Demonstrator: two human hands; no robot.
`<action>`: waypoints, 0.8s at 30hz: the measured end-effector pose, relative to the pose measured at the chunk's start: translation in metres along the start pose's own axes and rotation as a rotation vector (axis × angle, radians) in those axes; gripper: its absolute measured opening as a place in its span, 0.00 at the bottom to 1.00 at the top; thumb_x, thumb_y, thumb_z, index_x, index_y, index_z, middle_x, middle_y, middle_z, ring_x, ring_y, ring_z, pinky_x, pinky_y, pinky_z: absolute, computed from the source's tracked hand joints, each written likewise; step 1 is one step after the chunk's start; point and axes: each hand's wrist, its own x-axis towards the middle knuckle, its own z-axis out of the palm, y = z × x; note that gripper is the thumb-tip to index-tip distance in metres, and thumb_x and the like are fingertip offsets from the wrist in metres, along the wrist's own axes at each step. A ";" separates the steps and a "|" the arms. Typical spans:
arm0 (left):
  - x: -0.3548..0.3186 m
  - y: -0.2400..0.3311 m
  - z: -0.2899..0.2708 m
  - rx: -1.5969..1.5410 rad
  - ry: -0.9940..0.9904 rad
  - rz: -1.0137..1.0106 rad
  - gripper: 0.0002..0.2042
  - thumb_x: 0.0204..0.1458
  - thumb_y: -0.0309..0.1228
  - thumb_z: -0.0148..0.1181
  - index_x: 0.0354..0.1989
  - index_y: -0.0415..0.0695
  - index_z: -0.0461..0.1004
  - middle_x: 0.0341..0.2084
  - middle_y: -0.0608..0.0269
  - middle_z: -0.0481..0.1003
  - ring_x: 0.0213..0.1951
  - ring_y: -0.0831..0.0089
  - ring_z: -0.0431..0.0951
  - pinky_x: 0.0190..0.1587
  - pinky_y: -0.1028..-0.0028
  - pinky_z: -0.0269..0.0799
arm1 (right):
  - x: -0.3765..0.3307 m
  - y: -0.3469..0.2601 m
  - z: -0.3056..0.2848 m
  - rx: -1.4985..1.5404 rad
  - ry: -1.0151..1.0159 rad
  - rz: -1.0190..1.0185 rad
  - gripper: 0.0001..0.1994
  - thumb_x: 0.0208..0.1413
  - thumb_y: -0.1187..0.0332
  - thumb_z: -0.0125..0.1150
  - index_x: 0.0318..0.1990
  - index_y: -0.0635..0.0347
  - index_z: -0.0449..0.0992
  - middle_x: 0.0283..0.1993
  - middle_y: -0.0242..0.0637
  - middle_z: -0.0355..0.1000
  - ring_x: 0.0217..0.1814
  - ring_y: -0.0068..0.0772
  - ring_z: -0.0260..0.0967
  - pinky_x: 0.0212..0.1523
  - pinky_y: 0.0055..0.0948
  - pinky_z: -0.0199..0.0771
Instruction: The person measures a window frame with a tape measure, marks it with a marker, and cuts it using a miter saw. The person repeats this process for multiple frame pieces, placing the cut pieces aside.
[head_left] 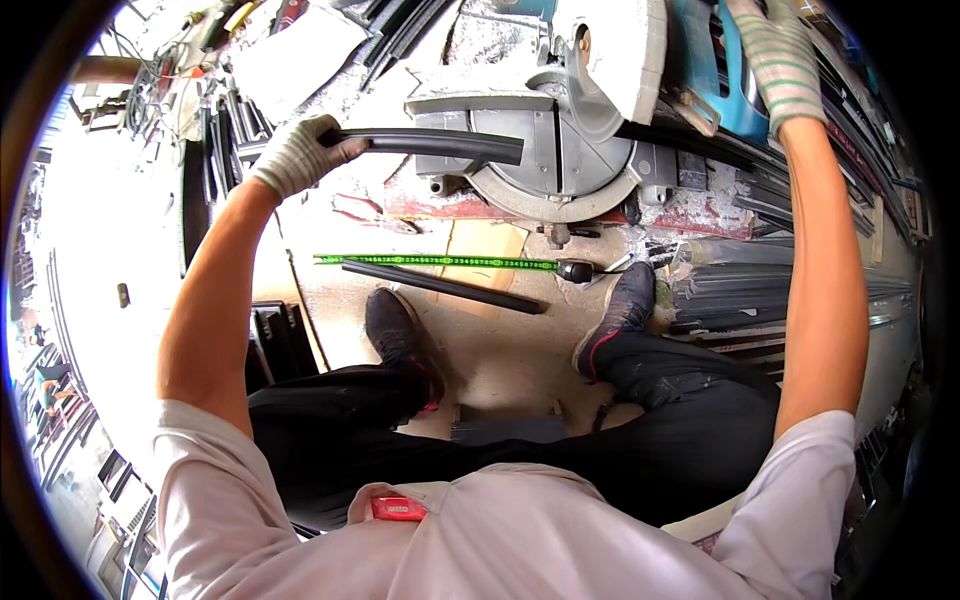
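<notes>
My left hand (pixel 298 152), in a knit work glove, grips a long dark metal profile (pixel 440 144) that lies across the round base (pixel 545 160) of a mitre saw. My right hand (pixel 782 55), also gloved, is raised at the top right and closed around the saw's teal handle (pixel 738 80). The white blade guard (pixel 615 50) hangs above the base. I sit with my feet on the floor in front of the saw.
An extended green tape measure (pixel 440 262) and a second dark profile (pixel 440 287) lie on the floor between my shoes (pixel 395 325). Red-handled pliers (pixel 365 212) lie near the saw. Stacks of dark profiles (pixel 745 290) fill the right side; more lie at upper left.
</notes>
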 end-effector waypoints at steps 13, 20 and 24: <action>-0.140 0.046 -0.070 -0.253 0.112 0.100 0.34 0.44 0.58 0.77 0.42 0.36 0.76 0.31 0.64 0.76 0.35 0.78 0.73 0.39 0.73 0.73 | 0.076 0.036 0.004 -0.504 0.157 -0.311 0.22 0.67 0.55 0.45 0.62 0.55 0.70 0.49 0.60 0.77 0.53 0.63 0.75 0.54 0.51 0.74; -0.208 0.056 -0.080 -0.419 0.253 0.020 0.30 0.51 0.56 0.73 0.41 0.36 0.78 0.28 0.66 0.74 0.34 0.80 0.73 0.39 0.75 0.72 | 0.076 0.029 0.017 -0.444 0.089 -0.219 0.16 0.67 0.59 0.47 0.55 0.56 0.71 0.42 0.58 0.78 0.46 0.63 0.75 0.48 0.54 0.74; -0.215 0.052 -0.077 -0.508 0.274 0.003 0.25 0.53 0.50 0.74 0.42 0.36 0.78 0.27 0.67 0.76 0.32 0.81 0.73 0.37 0.77 0.72 | 0.051 0.002 -0.008 -0.514 -0.025 -0.203 0.17 0.65 0.60 0.50 0.56 0.57 0.72 0.42 0.57 0.78 0.46 0.62 0.76 0.48 0.55 0.74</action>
